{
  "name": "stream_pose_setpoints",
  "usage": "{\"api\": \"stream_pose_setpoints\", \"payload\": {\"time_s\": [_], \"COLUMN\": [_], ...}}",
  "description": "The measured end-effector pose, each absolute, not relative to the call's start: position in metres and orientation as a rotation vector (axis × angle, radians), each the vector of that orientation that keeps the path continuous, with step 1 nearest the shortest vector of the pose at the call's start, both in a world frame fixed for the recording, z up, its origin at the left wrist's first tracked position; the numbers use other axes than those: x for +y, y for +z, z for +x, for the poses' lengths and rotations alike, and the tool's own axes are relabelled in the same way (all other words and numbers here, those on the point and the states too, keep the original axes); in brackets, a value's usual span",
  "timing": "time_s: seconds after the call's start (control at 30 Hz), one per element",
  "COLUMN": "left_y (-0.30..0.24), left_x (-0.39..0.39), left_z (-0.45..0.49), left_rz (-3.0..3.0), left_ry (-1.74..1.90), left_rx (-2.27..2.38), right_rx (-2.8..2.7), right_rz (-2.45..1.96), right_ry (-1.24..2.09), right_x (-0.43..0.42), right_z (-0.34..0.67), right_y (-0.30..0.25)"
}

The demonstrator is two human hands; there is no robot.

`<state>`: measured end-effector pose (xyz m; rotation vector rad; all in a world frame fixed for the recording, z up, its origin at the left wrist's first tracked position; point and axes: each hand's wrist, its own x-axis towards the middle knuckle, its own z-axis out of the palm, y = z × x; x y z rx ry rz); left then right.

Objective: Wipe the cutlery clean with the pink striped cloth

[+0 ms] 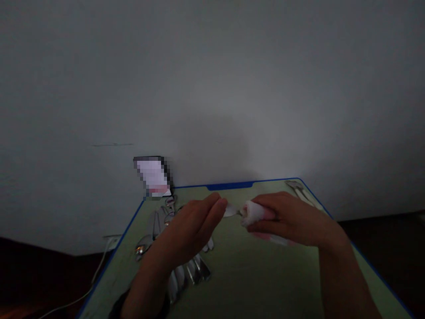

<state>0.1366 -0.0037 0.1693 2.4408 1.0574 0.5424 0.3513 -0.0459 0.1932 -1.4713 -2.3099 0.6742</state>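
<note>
Left hand [194,226] pinches a spoon [231,210] over the surface [252,274]; right hand [292,219], at 3 o'clock, clasps a cloth [254,212]. The fingertip grip may slip, dropping the spoon onto cutlery [189,272] at 7 o'clock

Silver spoon [230,210] level above the table [239,274], its bowl touching the bunched white-pink cloth [255,213] at 3 o'clock.

Cutlery heap [191,270] clutters table [259,283] left side, near edge up to far-left corner. Utensils [300,189], forks maybe, line far-right corner. Middle through to near edge bare, wide-open lane.
</note>
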Motion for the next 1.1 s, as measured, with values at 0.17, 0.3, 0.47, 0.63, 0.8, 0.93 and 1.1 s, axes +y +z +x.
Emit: {"api": "stream_pose_setpoints", "payload": {"time_s": [0.17,0.3,0.47,0.63,0.8,0.93,1.1], "left_y": [0.164,0.164,0.167,0.168,0.169,0.174,0.172], "left_x": [-0.009,-0.013,-0.014,-0.014,-0.012,-0.011,-0.01], "left_z": [0.146,0.15,0.153,0.156,0.154,0.147,0.144], "left_rz": [2.617,2.681,2.654,2.605,2.586,2.581,2.67], "left_ry": [0.479,0.445,0.372,0.362,0.376,0.411,0.418], "left_rx": [0.981,0.971,0.99,0.951,0.953,0.822,0.727], "right_rx": [-2.378,-2.369,-2.35,-2.331,-2.349,-2.353,-2.382], "right_rz": [-1.405,-1.417,-1.439,-1.47,-1.471,-1.377,-1.261], "right_ry": [0.713,0.728,0.723,0.717,0.689,0.743,0.8], "right_x": [-0.046,-0.047,-0.046,-0.047,-0.048,-0.047,-0.046], "right_z": [0.344,0.344,0.344,0.34,0.338,0.342,0.344], "right_y": [0.191,0.191,0.191,0.192,0.191,0.19,0.188]}}
